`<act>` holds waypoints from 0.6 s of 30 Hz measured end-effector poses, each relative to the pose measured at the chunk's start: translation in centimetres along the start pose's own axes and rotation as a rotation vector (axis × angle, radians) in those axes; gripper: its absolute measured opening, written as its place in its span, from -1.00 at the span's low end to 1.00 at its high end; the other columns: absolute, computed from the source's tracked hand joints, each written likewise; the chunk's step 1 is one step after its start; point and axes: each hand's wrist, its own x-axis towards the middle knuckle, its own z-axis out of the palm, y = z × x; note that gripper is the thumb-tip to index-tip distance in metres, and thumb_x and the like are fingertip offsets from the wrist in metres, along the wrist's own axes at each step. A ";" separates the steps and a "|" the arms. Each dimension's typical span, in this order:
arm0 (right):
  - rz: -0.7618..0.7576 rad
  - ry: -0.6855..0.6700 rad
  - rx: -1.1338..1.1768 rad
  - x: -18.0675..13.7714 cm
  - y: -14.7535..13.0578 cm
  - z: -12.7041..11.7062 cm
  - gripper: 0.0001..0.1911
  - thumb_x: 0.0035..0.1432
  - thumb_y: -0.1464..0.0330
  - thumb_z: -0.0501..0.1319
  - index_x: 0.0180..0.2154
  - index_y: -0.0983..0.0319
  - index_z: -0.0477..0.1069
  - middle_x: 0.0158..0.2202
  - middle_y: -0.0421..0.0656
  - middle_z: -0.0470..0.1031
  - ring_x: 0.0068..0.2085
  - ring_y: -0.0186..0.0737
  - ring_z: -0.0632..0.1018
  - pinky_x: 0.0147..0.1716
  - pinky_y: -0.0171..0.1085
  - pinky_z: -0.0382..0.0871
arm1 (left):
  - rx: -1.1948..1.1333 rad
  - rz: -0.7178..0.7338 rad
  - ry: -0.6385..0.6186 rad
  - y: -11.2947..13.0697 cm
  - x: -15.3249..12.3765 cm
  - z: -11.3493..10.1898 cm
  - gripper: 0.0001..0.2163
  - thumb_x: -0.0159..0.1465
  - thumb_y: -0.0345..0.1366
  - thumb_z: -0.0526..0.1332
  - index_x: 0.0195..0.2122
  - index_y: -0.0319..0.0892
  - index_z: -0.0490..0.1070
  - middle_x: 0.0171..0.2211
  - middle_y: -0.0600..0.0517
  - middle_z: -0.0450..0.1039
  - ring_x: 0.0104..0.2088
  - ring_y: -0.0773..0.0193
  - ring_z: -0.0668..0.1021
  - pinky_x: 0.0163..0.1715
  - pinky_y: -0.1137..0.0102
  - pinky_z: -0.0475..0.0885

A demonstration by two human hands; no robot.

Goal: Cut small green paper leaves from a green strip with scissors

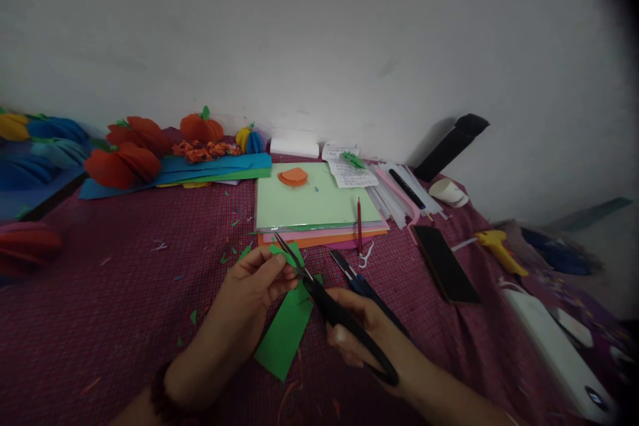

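Observation:
My left hand (254,286) pinches a small piece of green paper (293,253) between thumb and fingers. In my right hand (367,326) are black-handled scissors (339,314), their blades parted around the green piece, close to my left fingertips. A larger green paper strip (285,336) lies on the cloth below both hands. A second pair of scissors (352,274), with a blue-black handle, rests just beyond my right hand and is partly hidden by it. Green paper scraps (194,317) are strewn left of my left hand.
Beyond my hands lies a stack of coloured paper (319,203) with orange cut pieces (293,177) on top. Red paper pumpkins (124,163) stand at the back left. A red pencil (359,226), a phone (445,263) and a yellow glue gun (500,251) lie to the right.

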 end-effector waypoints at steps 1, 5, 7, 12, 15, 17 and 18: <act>0.006 -0.005 0.007 0.0 0.1 -0.1 -0.48 -0.05 0.10 0.35 -0.10 0.24 0.37 -0.50 -0.30 0.20 -0.61 -0.52 0.11 -0.69 -0.44 -0.04 | 0.004 0.002 0.005 0.0 0.0 0.0 -0.88 0.00 -0.36 0.37 -0.47 -0.24 0.44 -0.54 0.07 0.46 -0.51 0.36 0.49 -0.46 0.46 0.45; -0.014 -0.028 0.019 0.0 0.1 -0.1 -0.50 -0.03 0.10 0.33 -0.11 0.25 0.36 -0.51 -0.31 0.19 -0.62 -0.53 0.12 -0.70 -0.45 -0.05 | 0.013 0.009 0.009 -0.1 0.2 -0.2 -0.86 -0.02 -0.35 0.39 -0.48 -0.24 0.45 -0.55 0.08 0.45 -0.51 0.36 0.49 -0.47 0.46 0.46; -0.024 -0.039 0.020 -0.1 -0.1 -0.1 -0.52 -0.02 0.12 0.33 -0.12 0.25 0.36 -0.51 -0.31 0.21 -0.62 -0.53 0.13 -0.70 -0.45 -0.04 | 0.014 0.007 0.012 -0.1 0.2 -0.2 -0.84 -0.03 -0.34 0.40 -0.46 -0.24 0.46 -0.55 0.07 0.46 -0.52 0.36 0.49 -0.47 0.46 0.46; -0.007 -0.033 0.029 -0.2 -0.1 0.0 -0.50 -0.03 0.11 0.34 -0.11 0.24 0.36 -0.50 -0.32 0.20 -0.62 -0.54 0.12 -0.70 -0.45 -0.04 | 0.009 0.005 -0.004 -0.1 0.1 -0.1 -0.87 -0.01 -0.35 0.38 -0.48 -0.23 0.45 -0.54 0.08 0.45 -0.52 0.38 0.48 -0.47 0.47 0.45; 0.010 -0.016 0.021 -0.2 0.0 0.0 -0.49 -0.01 0.07 0.32 -0.12 0.26 0.35 -0.52 -0.33 0.19 -0.63 -0.54 0.11 -0.71 -0.45 -0.05 | 0.014 0.013 -0.009 -0.1 0.2 -0.1 -0.88 0.00 -0.35 0.37 -0.50 -0.23 0.44 -0.55 0.09 0.44 -0.52 0.37 0.48 -0.47 0.47 0.45; 0.032 -0.019 0.029 -0.3 0.0 -0.1 -0.48 -0.01 0.07 0.31 -0.10 0.27 0.35 -0.53 -0.34 0.18 -0.65 -0.55 0.10 -0.71 -0.45 -0.06 | 0.019 0.020 -0.008 -0.1 0.2 -0.1 -0.88 0.00 -0.34 0.37 -0.48 -0.23 0.45 -0.55 0.08 0.45 -0.52 0.37 0.48 -0.47 0.47 0.46; 0.036 -0.023 0.029 -0.3 0.0 -0.1 -0.46 -0.01 0.06 0.31 -0.09 0.26 0.34 -0.53 -0.34 0.18 -0.65 -0.55 0.10 -0.71 -0.45 -0.06 | 0.024 0.024 -0.008 0.0 0.1 -0.2 -0.88 0.00 -0.34 0.37 -0.48 -0.23 0.46 -0.54 0.08 0.45 -0.51 0.37 0.48 -0.47 0.46 0.46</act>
